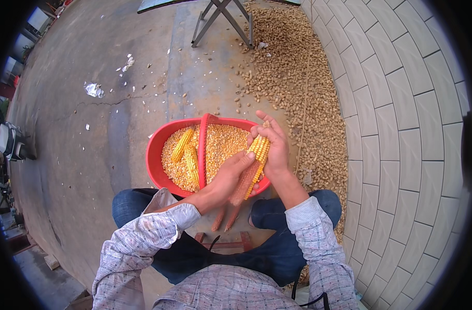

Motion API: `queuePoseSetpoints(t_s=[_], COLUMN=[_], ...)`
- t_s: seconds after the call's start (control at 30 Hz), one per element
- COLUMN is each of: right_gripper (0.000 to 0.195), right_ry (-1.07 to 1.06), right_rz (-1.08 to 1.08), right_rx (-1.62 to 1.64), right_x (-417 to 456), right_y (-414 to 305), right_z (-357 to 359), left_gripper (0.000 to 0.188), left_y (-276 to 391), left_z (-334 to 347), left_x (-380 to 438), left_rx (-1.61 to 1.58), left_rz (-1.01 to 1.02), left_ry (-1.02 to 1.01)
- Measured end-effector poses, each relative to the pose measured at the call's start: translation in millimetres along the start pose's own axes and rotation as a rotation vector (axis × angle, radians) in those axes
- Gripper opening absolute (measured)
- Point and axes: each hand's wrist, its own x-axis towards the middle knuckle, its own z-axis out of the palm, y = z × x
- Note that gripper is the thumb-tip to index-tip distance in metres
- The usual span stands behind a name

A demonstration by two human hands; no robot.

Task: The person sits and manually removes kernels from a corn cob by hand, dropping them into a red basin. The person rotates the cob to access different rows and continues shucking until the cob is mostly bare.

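Observation:
A partly shelled ear of corn (259,149) is tilted between my two hands, over the right end of a red plastic basket (154,170). My right hand (278,149) wraps around its upper part. My left hand (232,168) grips it from the left, thumb against the kernels; its other fingers are partly hidden. The lower part of the ear shows bare reddish cob. Loose corn kernels (228,143) fill much of the basket. Two yellow ears of corn (183,145) lie on the kernels, left of the basket's handle (202,155).
Bare corn cobs (231,217) lie on the floor between my legs, by a reddish frame (228,245). Peanuts in shells (321,128) spread along the tiled wall (389,143). Metal folding legs (224,19) stand ahead. White scraps (93,90) lie on the concrete.

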Motion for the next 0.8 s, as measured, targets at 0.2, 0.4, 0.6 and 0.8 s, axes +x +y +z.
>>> queuePoseSetpoints(t_s=[0.2,0.4,0.6,0.8], right_gripper=[0.047,0.046,0.046,0.046], right_ry=[0.004,0.003,-0.004,-0.028], right_rz=[0.012,0.017,0.015,0.016], right_rx=[0.013,0.005,0.014,-0.053], right_x=[0,0,-1,1], right_y=[-2,-1,-2,3], right_z=[0,-2,1,-2], left_gripper=[0.037,0.036,0.038,0.042], left_y=[-7,-5,2,-3], left_z=[-4,-4,-1,-2], left_x=[4,3,-5,3], left_rx=[0.064,0.030,-0.112,0.049], left_rz=[0.096,0.035,-0.024,0.029], left_ry=[-0.056,-0.056,-0.037,-0.019])
